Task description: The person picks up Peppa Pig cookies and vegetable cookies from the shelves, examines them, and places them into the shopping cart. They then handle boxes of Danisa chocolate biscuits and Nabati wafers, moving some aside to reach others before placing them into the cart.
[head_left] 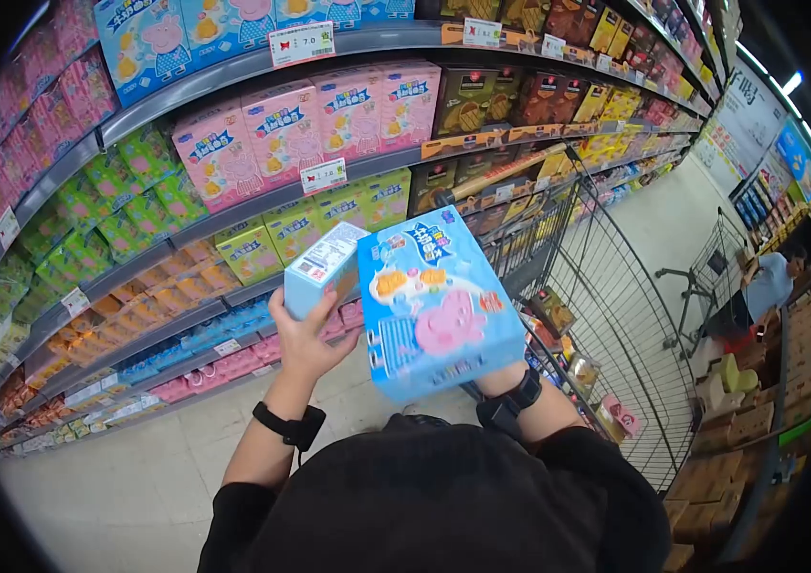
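Both hands are grasping boxes, the left hand (315, 334) one and the right hand (501, 379) another, before long grey metal shelves (186, 86) stocked with colourful cartons, while a dark wire shopping cart (649, 306) holding packages stands on the person's right. Supported from below by the right hand, whose fingers are hidden, a large bright-blue cardboard box printed with a pink cartoon pig (443, 296) tilts its decorated face toward the camera; just beside its upper left edge, a smaller light-blue cardboard box with a white printed panel (324, 260) sits clasped between left thumb and fingers.
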Motion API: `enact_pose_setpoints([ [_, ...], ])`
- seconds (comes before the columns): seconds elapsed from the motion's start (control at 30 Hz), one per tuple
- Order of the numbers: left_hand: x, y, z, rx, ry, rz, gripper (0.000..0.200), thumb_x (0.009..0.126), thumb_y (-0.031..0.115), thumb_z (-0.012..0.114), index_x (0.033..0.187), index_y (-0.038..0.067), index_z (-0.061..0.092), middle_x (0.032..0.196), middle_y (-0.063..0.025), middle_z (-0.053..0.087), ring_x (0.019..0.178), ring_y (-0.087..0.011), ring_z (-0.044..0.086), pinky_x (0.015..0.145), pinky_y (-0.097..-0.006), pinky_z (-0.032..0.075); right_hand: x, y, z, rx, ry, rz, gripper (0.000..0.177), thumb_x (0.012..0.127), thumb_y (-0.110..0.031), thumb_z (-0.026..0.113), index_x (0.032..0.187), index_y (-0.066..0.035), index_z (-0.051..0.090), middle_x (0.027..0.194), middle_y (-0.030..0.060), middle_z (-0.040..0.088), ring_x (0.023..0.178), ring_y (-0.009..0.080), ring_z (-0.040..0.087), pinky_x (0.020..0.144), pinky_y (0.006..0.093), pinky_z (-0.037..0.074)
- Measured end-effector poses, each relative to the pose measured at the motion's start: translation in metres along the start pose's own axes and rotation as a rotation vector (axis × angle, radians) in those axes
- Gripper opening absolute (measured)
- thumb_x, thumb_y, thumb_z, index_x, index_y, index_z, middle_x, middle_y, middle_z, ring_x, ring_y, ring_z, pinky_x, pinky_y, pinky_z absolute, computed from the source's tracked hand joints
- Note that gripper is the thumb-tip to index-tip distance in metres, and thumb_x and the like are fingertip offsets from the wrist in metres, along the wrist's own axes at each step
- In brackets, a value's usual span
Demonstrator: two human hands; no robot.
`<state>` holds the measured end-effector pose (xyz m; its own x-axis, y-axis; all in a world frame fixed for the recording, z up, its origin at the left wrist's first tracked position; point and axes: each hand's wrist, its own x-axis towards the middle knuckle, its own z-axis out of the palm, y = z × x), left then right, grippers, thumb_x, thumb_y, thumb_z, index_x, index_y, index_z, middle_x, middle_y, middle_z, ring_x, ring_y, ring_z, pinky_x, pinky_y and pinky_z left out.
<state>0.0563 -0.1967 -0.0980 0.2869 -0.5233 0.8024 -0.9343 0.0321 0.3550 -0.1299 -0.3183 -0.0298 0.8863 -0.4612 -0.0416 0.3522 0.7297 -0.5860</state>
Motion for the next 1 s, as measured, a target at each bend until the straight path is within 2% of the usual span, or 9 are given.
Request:
enact_pose_setpoints([
  [0.17,0.012,0.0,0.001,0.093,-0.056,-0.074,0.07,0.045,0.025,0.079,0.11,0.03,0.055,0.112,-0.0229,0.033,0.104,-0.0406,0.038,0.081,-0.0432,0.042,0.044,-0.004,-0.022,0.17,-0.173,0.029,0.092,0.069,-0.076,0.03,0.131,-0.008,0.028,0.128,0.0166,0.037,0.113,0.0363,0.04,0.095,0.0485,0.031],
  [0.27,0.022,-0.004,0.009,0.27,-0.144,-0.019,0.063,0.052,0.024,0.074,0.111,0.034,0.054,0.112,-0.021,0.034,0.102,-0.0399,0.038,0.079,-0.0419,0.042,0.049,-0.007,0.0,0.138,0.132,0.115,0.088,0.07,-0.074,0.03,0.131,-0.01,0.03,0.128,0.0159,0.038,0.113,0.0363,0.04,0.095,0.0485,0.031],
  [0.53,0.032,0.009,0.034,-0.045,-0.116,-0.262,0.049,0.064,0.023,0.067,0.109,0.034,0.053,0.114,-0.023,0.032,0.1,-0.0427,0.042,0.08,-0.0432,0.042,0.045,-0.022,-0.002,0.257,-0.011,0.201,0.079,0.072,-0.072,0.029,0.127,-0.016,0.038,0.127,0.0103,0.042,0.116,0.0308,0.039,0.099,0.048,0.024],
  [0.67,0.042,-0.003,0.044,-0.441,0.084,-0.378,0.069,0.063,0.023,0.071,0.119,0.01,0.033,0.112,-0.0201,0.039,0.101,-0.03,0.047,0.082,-0.0403,0.042,0.044,-0.043,0.01,0.058,0.065,0.34,0.078,0.072,-0.07,0.036,0.129,-0.018,0.033,0.13,0.0107,0.036,0.117,0.0324,0.036,0.094,0.0536,0.029],
  [0.77,0.06,-0.015,0.024,-0.47,-0.05,-0.051,0.079,0.054,0.025,0.077,0.118,0.001,0.035,0.109,-0.0144,0.048,0.1,-0.0229,0.048,0.085,-0.0364,0.04,0.041,-0.051,0.02,-0.542,0.371,-0.108,0.074,0.078,-0.057,0.046,0.133,-0.014,0.019,0.132,0.0157,0.027,0.117,0.0333,0.034,0.091,0.0524,0.03],
  [0.8,0.058,-0.017,0.028,-0.819,-0.051,-0.276,0.078,0.053,0.025,0.077,0.116,0.0,0.038,0.11,-0.013,0.048,0.099,-0.0227,0.048,0.085,-0.0354,0.039,0.049,-0.051,0.008,-0.723,0.445,-0.33,0.074,0.08,-0.05,0.049,0.133,-0.011,0.016,0.134,0.0197,0.021,0.118,0.0355,0.032,0.093,0.0514,0.028],
  [0.83,0.067,-0.008,0.022,-0.914,-0.036,-0.377,0.075,0.053,0.033,0.076,0.113,-0.001,0.044,0.109,-0.0118,0.049,0.1,-0.023,0.048,0.086,-0.0349,0.038,0.059,-0.049,-0.005,-0.845,0.339,-0.598,0.06,0.084,-0.038,0.05,0.13,-0.007,0.024,0.128,0.0185,0.031,0.113,0.0282,0.038,0.093,0.0377,0.032],
  [0.93,0.072,-0.011,0.009,-0.828,-0.245,-0.426,0.07,0.064,0.043,0.063,0.114,-0.002,0.042,0.111,-0.0141,0.046,0.104,-0.0249,0.044,0.087,-0.0362,0.037,0.063,-0.063,-0.009,-1.137,0.007,-0.465,0.048,0.086,-0.029,0.049,0.124,-0.004,0.034,0.117,0.0149,0.045,0.104,0.02,0.045,0.088,0.0275,0.035],
  [1.0,0.064,-0.024,0.012,-0.8,-0.27,-0.45,0.066,0.067,0.043,0.06,0.114,-0.002,0.044,0.113,-0.0155,0.042,0.105,-0.0272,0.042,0.088,-0.037,0.035,0.06,-0.056,-0.001,-1.103,0.028,-0.363,0.046,0.082,-0.026,0.057,0.117,0.0,0.042,0.104,0.0095,0.054,0.094,0.0144,0.05,0.081,0.0261,0.04],
])
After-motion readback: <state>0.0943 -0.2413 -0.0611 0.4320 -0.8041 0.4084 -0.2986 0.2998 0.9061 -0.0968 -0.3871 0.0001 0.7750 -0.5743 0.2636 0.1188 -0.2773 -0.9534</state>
